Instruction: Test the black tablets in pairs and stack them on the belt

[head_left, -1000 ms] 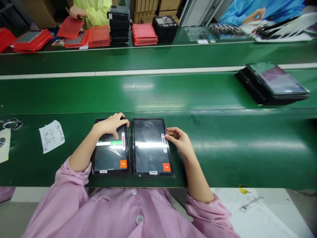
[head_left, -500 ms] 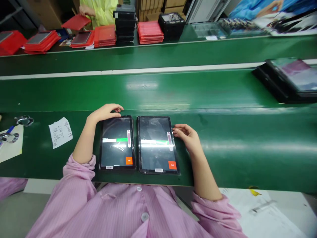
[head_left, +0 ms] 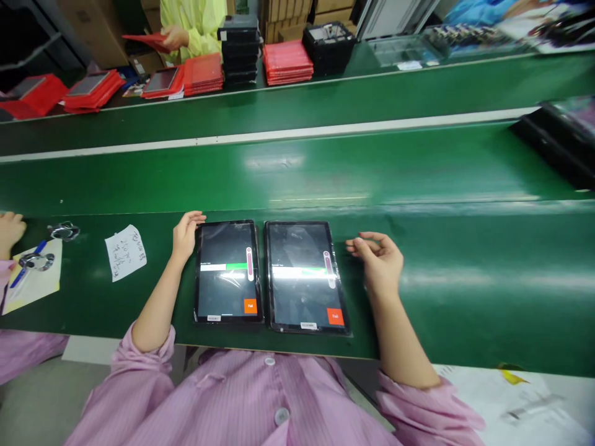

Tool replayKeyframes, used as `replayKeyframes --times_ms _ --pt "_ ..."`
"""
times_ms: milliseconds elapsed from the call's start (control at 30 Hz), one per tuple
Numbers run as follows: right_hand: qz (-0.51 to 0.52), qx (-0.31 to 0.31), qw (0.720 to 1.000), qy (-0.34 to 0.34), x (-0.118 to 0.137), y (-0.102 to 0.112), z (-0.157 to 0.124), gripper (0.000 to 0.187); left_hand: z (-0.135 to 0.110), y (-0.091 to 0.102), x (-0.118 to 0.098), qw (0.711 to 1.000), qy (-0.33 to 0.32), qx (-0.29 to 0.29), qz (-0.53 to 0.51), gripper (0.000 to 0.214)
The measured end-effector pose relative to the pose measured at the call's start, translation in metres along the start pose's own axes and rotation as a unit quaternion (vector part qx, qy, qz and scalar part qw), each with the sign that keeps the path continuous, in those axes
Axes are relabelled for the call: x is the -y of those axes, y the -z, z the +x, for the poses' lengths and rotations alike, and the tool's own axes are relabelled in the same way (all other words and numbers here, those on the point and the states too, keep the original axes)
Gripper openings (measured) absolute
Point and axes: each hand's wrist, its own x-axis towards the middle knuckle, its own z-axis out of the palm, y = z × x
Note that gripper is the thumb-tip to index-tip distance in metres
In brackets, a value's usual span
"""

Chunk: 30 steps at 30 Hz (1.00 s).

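Note:
Two tablets lie side by side on the green bench, screens up and lit. The left tablet [head_left: 227,291] and the right tablet [head_left: 302,303] each show a white and green bar, a slider strip and an orange-red "Fail" box. My left hand [head_left: 186,236] is at the upper left corner of the left tablet, fingers stretched out and holding nothing; whether a fingertip touches the edge I cannot tell. To the right of the right tablet, my right hand [head_left: 382,263] hovers apart from it, loosely bent fingers spread and nothing in them.
A handwritten note [head_left: 125,253] lies to the left, near a blue pen [head_left: 28,265] and another person's hand [head_left: 10,232]. Dark stacked devices [head_left: 558,145] sit at far right. Across the bench are red sleeves [head_left: 288,62], black boxes [head_left: 239,52] and a person in yellow [head_left: 199,28].
My right hand has moved right, away from the right tablet's edge. My left hand has drawn back from the left tablet's top to its corner. Another person's hand has appeared at far left.

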Motion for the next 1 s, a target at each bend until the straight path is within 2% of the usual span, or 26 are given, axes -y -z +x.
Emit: replayKeyframes --times_ms 133,233,333,467,633,867,1000 --pt "0.088 -0.023 0.996 0.003 0.004 0.001 0.002 0.049 -0.001 -0.001 0.003 1.0 0.014 -0.008 -0.014 0.029" --pt "0.155 0.005 0.988 -0.003 0.004 0.008 0.008 0.057 0.004 0.001 0.008 0.999 0.029 -0.003 -0.042 0.031" --pt "0.204 0.011 0.978 -0.047 0.003 0.015 0.015 0.067 0.008 0.005 0.01 0.996 0.057 0.016 -0.071 0.036" --pt "0.256 -0.031 0.958 -0.123 0.004 0.019 0.02 0.069 0.011 0.015 0.007 0.989 0.089 0.067 -0.094 0.037" --pt "0.28 -0.042 0.946 -0.157 0.008 0.021 0.023 0.066 0.013 0.022 0.003 0.982 0.061 0.139 -0.108 0.045" --pt "0.297 -0.064 0.932 -0.198 0.013 0.021 0.025 0.062 0.008 0.022 -0.002 0.983 0.035 0.176 -0.04 0.047" --pt "0.304 -0.07 0.928 -0.205 0.017 0.019 0.024 0.06 0.006 0.032 -0.01 0.967 0.013 0.255 -0.002 0.059"
